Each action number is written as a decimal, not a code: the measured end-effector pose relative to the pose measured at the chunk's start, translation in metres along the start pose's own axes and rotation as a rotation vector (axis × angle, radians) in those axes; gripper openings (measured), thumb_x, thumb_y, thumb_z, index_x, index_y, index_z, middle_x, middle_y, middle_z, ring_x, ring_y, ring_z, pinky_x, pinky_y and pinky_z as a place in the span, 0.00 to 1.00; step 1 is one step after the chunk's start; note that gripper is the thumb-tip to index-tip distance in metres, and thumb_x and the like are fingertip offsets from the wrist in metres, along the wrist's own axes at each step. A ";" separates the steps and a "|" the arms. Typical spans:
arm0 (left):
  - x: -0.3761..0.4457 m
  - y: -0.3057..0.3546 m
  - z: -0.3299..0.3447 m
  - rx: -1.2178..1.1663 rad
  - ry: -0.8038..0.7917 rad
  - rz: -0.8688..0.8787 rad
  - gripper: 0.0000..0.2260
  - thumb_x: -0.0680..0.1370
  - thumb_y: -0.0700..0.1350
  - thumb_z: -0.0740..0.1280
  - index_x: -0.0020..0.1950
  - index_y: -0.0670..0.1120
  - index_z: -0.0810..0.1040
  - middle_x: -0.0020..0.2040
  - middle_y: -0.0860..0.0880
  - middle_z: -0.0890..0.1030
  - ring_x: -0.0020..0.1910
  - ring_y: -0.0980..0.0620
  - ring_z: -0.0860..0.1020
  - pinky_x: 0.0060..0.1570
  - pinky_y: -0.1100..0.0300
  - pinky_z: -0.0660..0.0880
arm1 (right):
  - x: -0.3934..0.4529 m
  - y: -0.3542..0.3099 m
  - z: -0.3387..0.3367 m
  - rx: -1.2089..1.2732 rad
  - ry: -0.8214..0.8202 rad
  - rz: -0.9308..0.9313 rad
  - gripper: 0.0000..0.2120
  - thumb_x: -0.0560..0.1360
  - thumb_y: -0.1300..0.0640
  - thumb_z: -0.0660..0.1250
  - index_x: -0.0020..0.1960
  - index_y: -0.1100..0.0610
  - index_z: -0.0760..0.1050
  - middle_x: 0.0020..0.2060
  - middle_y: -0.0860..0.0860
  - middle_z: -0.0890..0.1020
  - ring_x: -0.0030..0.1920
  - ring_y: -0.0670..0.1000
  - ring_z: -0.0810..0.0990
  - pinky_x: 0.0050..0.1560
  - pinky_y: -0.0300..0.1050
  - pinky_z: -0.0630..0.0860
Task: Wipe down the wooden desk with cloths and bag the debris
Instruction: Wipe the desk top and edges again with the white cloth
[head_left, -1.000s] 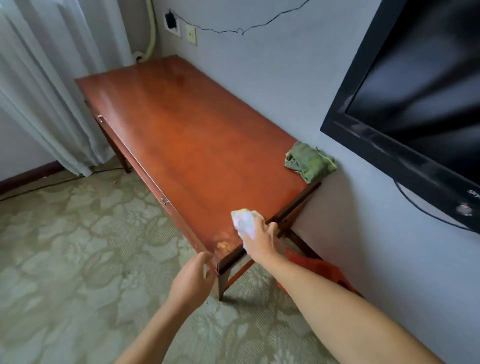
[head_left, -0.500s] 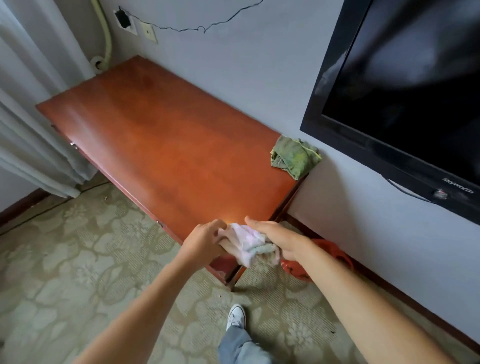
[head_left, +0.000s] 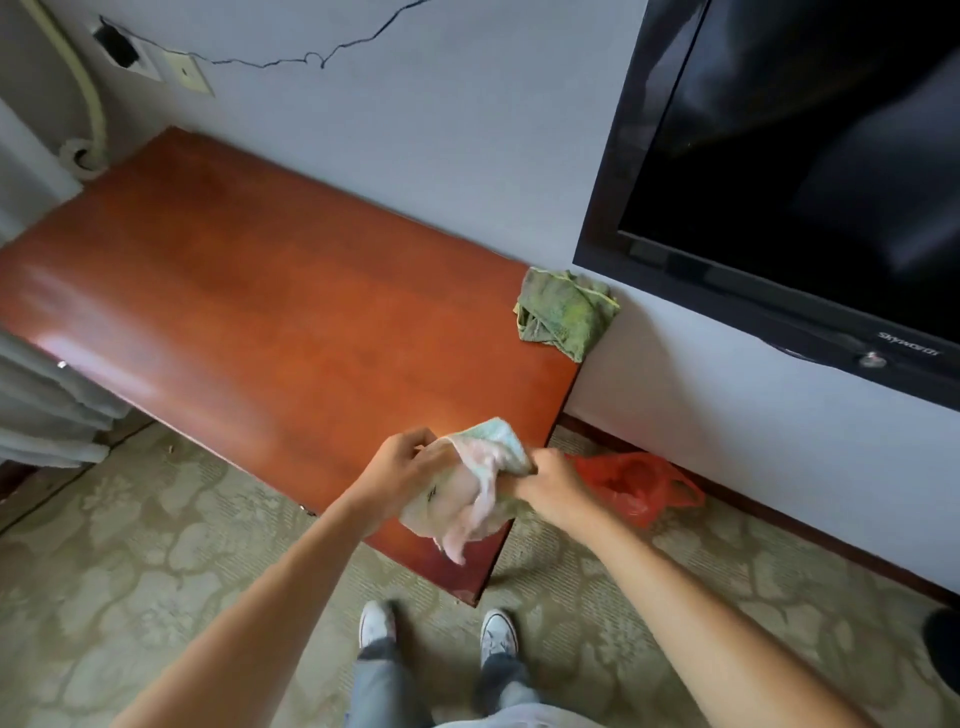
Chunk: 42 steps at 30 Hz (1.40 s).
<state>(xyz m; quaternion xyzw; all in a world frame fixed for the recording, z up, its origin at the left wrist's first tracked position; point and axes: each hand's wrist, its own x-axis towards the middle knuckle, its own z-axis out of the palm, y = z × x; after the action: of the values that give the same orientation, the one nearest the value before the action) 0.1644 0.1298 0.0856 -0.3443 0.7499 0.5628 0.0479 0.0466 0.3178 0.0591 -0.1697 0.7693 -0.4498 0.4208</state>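
The reddish wooden desk (head_left: 260, 312) stands against the wall. Above its near right corner, both hands hold a pale pink and mint cloth (head_left: 475, 486). My left hand (head_left: 402, 467) grips the cloth's left side and my right hand (head_left: 548, 483) grips its right side, so the cloth hangs bunched between them. A crumpled green cloth (head_left: 563, 312) lies on the desk's far right corner by the wall. A red plastic bag (head_left: 636, 483) lies on the floor just right of the desk.
A black television (head_left: 805, 171) hangs on the wall at right, above the bag. Grey curtains (head_left: 47, 410) hang at the desk's left end. Patterned carpet (head_left: 130, 545) covers the floor, with my two white shoes (head_left: 436, 629) close to the desk corner.
My left hand rose from the desk's front edge and took hold of the cloth with the right hand. The cloth left the desk top and now hangs between both hands. The view shifted right.
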 end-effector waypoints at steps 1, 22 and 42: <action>0.008 0.002 -0.005 0.009 0.020 -0.018 0.15 0.79 0.48 0.73 0.36 0.48 0.73 0.27 0.57 0.74 0.27 0.58 0.70 0.26 0.63 0.66 | 0.003 -0.003 0.004 0.190 0.026 0.073 0.09 0.74 0.55 0.74 0.54 0.52 0.83 0.46 0.52 0.87 0.43 0.50 0.85 0.45 0.53 0.83; 0.174 0.025 -0.058 0.609 -0.088 1.105 0.17 0.69 0.32 0.74 0.53 0.47 0.76 0.52 0.50 0.80 0.47 0.46 0.76 0.41 0.52 0.75 | 0.085 -0.053 0.021 -0.167 0.936 -0.126 0.13 0.72 0.71 0.74 0.49 0.56 0.79 0.46 0.47 0.82 0.46 0.38 0.78 0.46 0.29 0.71; 0.305 0.036 0.061 0.825 -0.251 0.380 0.18 0.84 0.55 0.64 0.70 0.47 0.71 0.64 0.46 0.74 0.60 0.43 0.75 0.56 0.46 0.77 | 0.201 0.025 -0.053 -0.090 0.847 0.416 0.12 0.80 0.48 0.69 0.49 0.56 0.73 0.44 0.50 0.76 0.42 0.52 0.77 0.38 0.45 0.71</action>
<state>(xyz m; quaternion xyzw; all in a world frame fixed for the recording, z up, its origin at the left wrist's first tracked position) -0.1063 0.0465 -0.0475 -0.0823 0.9491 0.2540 0.1672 -0.1111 0.2321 -0.0487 0.1685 0.9096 -0.3518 0.1433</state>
